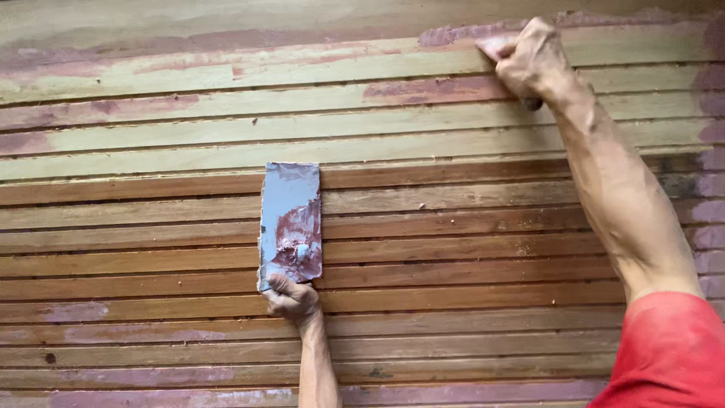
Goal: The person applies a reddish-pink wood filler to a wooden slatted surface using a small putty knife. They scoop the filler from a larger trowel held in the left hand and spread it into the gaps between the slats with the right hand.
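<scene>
Head view: the right hand [532, 60] is raised near the upper right corner of the slatted wooden wall [453, 249], fingers curled tight on a small scraper [492, 47] whose blade edge presses a patch of reddish-purple filler [453, 34] against the top slats. The left hand [293, 298] is lower, about the middle of the wall, fingers closed around the bottom of a flat grey board [291, 219] that carries a smear of the same filler (most of it sits on the board's lower half).

To do this well, I judge the blade should lean at a shallow angle and travel along the slat, pressing paste into the grooves and skimming the excess back off. The board is best kept near, so reloading is short.
</scene>
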